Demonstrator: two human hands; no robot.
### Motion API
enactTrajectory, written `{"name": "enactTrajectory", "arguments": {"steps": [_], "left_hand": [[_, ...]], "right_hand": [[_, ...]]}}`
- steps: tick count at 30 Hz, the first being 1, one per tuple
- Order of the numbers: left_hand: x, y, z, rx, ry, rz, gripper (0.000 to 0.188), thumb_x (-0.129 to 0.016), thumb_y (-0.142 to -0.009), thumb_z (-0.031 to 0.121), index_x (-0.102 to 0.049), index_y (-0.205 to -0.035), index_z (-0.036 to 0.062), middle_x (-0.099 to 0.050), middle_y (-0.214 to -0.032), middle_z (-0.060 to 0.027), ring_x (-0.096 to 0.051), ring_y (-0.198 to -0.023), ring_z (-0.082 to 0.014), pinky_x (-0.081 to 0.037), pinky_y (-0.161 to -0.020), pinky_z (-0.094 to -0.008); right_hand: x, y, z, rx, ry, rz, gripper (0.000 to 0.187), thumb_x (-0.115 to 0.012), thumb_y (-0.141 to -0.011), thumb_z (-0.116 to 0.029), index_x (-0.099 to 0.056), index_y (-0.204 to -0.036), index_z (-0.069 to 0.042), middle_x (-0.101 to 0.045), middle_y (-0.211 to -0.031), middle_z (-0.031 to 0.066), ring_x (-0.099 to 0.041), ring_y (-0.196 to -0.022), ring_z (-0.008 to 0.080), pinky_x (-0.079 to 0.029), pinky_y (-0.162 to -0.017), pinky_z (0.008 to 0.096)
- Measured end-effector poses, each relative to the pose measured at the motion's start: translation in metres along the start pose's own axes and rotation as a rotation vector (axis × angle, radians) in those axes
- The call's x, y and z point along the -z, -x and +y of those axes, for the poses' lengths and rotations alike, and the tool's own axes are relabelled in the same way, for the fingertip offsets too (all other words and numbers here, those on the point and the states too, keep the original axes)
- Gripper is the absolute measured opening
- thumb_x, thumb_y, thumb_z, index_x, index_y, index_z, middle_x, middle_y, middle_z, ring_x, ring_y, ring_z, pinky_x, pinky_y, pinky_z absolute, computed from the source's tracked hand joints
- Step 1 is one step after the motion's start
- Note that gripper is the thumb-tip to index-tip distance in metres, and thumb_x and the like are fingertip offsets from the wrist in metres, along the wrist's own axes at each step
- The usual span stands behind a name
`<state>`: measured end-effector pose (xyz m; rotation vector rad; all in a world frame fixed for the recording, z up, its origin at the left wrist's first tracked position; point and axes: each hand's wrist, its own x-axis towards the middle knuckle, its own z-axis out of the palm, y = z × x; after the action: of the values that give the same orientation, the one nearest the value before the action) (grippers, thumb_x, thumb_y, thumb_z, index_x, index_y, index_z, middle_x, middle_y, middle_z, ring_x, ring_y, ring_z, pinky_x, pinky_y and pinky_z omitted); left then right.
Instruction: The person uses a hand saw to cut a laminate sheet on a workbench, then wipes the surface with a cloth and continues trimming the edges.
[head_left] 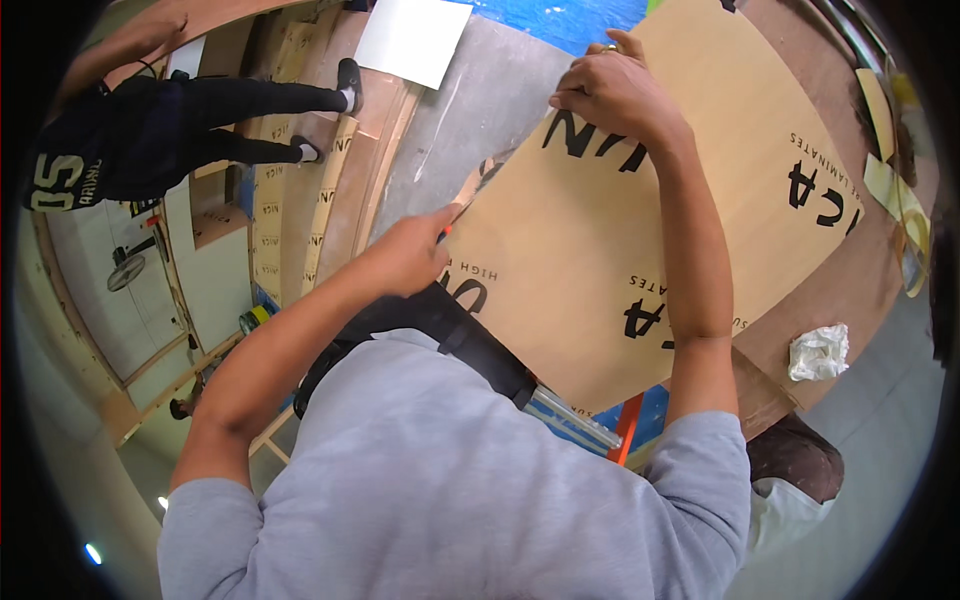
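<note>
A large tan laminate sheet point(580, 250) with black printed lettering lies at a slant in front of me. At its upper left edge, my right hand point(615, 92) is closed with bent fingers gripping the sheet. My left hand point(408, 255) is closed beside the sheet's left edge, around a slim hand tool with a red-orange part point(445, 233). The tool's dark tip points up along that edge, and its exact kind is too small to make out. A narrow tan strip shows next to the tip.
A grey board point(470, 95) and a white sheet point(415, 38) lie beyond. Crumpled white paper point(818, 353) rests on the brown board at right. A person in dark clothes point(150, 130) stands at left, near wooden planks point(385, 150). An orange support point(627, 430) shows below the sheet.
</note>
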<state>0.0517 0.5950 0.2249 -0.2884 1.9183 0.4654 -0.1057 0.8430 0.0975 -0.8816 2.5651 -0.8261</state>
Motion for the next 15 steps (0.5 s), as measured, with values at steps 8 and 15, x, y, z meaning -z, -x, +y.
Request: {"name": "enactTrajectory", "arguments": {"steps": [8, 15], "left_hand": [[0.015, 0.089, -0.064, -0.320, 0.094, 0.351, 0.063, -0.053, -0.098, 0.008, -0.038, -0.160, 0.0110, -0.064, -0.096, -0.0098, -0.055, -0.060, -0.0122, -0.050, -0.060, -0.0312], [-0.004, 0.088, -0.128, -0.403, 0.221, 0.406, 0.055, -0.057, -0.098, 0.008, -0.048, -0.152, 0.0046, -0.067, -0.123, -0.0181, -0.065, -0.092, -0.0205, -0.051, -0.088, -0.0333]], "right_hand": [[-0.011, 0.013, -0.008, 0.148, 0.213, 0.221, 0.017, -0.066, -0.095, -0.024, -0.080, -0.100, -0.016, -0.069, -0.121, 0.0000, -0.058, -0.126, 0.0220, -0.015, -0.126, 0.0537], [-0.061, 0.033, -0.078, 0.106, 0.060, 0.091, 0.013, -0.073, -0.090, -0.023, -0.079, -0.099, -0.016, -0.072, -0.105, -0.0006, -0.063, -0.115, 0.0199, -0.021, -0.124, 0.0518]]}}
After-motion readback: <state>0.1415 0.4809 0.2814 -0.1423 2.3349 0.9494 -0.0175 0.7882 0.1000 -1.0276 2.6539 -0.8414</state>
